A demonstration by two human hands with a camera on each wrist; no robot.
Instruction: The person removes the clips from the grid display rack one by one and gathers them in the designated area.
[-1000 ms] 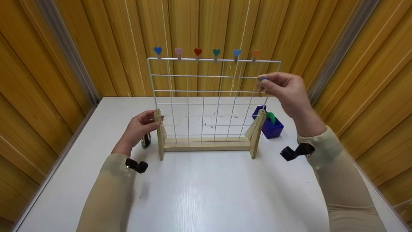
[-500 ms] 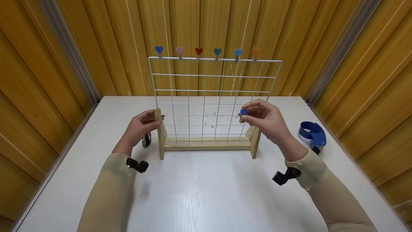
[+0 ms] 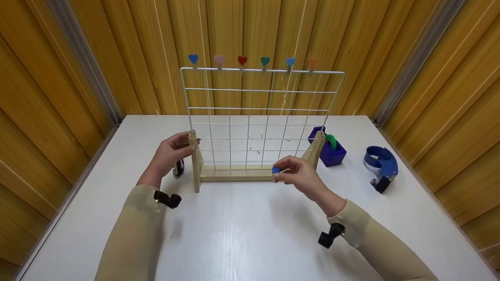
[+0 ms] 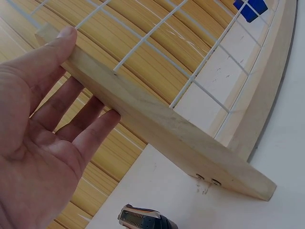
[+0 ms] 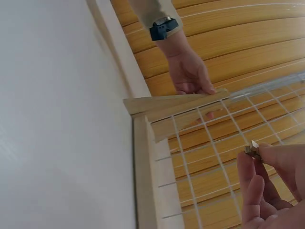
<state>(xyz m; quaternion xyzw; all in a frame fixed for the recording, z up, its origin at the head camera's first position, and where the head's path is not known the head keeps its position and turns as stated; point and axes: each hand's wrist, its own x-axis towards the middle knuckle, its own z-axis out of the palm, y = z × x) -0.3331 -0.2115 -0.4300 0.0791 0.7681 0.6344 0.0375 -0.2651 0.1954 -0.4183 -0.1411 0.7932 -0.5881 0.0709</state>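
Note:
A white wire grid [image 3: 250, 70] stands upright in a wooden base. Heart clothespins line its top bar: a blue heart [image 3: 193, 58], a pink heart [image 3: 218, 59], a red heart [image 3: 242, 60], a green heart [image 3: 265, 61], a light blue heart [image 3: 290, 61] and an orange heart [image 3: 313, 62]. My left hand [image 3: 172, 154] grips the base's left wooden post [image 4: 157, 119] near its top, thumb on one side, fingers behind. In front of the grid's lower right, my right hand [image 3: 302, 177] pinches a small clothespin [image 3: 275, 170] with a blue heart between thumb and fingers.
Behind the right post is a dark blue box [image 3: 333, 156] with a green tape roll [image 3: 331, 141]. Farther right lies a blue tape dispenser [image 3: 384, 162]. Beside the left post sits a black and silver object [image 4: 147, 218]. Yellow slatted walls [image 3: 242, 31] enclose the white table [image 3: 218, 234].
My right hand has come down and left from the grid's upper right edge, carrying the blue heart clothespin. On the left post my left hand has stayed put.

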